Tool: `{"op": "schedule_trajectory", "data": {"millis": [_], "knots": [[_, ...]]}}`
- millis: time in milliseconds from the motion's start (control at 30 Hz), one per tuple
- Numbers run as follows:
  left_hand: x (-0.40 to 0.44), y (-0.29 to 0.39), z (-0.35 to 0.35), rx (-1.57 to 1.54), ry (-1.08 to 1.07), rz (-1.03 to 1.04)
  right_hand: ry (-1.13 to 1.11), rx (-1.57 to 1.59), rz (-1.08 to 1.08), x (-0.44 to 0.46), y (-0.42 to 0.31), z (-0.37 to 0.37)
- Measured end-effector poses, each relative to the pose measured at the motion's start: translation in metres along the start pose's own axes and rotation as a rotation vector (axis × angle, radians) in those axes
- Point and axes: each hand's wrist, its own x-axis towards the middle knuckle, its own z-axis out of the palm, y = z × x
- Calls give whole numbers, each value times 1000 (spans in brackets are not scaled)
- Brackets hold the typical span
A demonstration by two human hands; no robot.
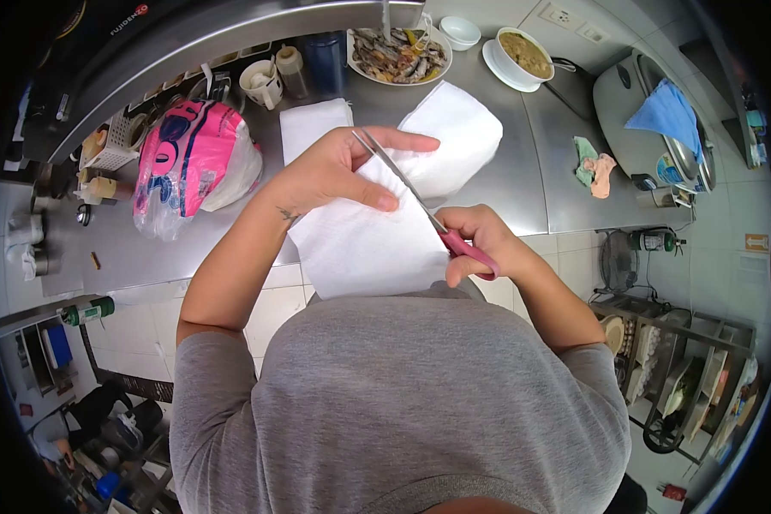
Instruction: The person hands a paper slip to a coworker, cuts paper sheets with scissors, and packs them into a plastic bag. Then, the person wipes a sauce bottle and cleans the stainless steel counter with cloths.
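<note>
My left hand (351,171) holds a white paper sheet (368,248), its thumb on the sheet and its index finger stretched toward the right. In my right hand (480,242) are scissors (467,250) with pink-red handles. Their blades point up and to the left, along the sheet's right edge and between the thumb and index finger of my left hand. A second white piece (467,141) extends beyond the blades toward the upper right. Behind my left hand, a folded white stack (314,124) lies on the steel counter (522,193).
A pink plastic package (199,158) stands at the left of the counter. Along the back are a mug (261,83), a plate of food (400,56) and a soup bowl (524,56). Crumpled cloths (594,167) lie at the right, beside a large metal cooker (621,111).
</note>
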Motion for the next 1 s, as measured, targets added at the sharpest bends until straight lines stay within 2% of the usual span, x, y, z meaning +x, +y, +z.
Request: {"op": "schedule_trajectory", "data": {"millis": [33,167,233,267,333,467,533,633,667,733,767,867,900,1000], "knots": [[-1,0,-1,25,-23,10,19,50,-61,3,0,6],[1,-6,-6,65,-84,42,50,-39,34,15,5,9],[3,-15,-15,-25,-98,-2,70,2,136,17,10,5],[3,-20,-19,-71,-102,-24,91,50,88,18,14,6],[0,-32,-31,-79,-7,-48,128,149,-12,18,28,7],[-25,-56,-68,-45,298,23,261,234,264,9,66,-12],[-40,-95,-96,30,427,-57,336,186,390,8,86,-24],[-58,-148,-120,168,544,-196,409,-199,650,18,128,-42],[-60,-156,-124,220,569,-242,455,-386,665,22,138,-47],[-62,-161,-126,113,574,-232,546,-763,687,29,150,-55],[-63,-163,-125,58,576,-227,599,-783,745,34,151,-60],[-64,-133,-114,365,538,-224,702,-914,623,40,181,-77],[-64,-112,-105,497,484,-226,640,-864,733,48,160,-74],[-69,-66,-73,826,323,-175,424,-1167,732,70,125,-70]]}}
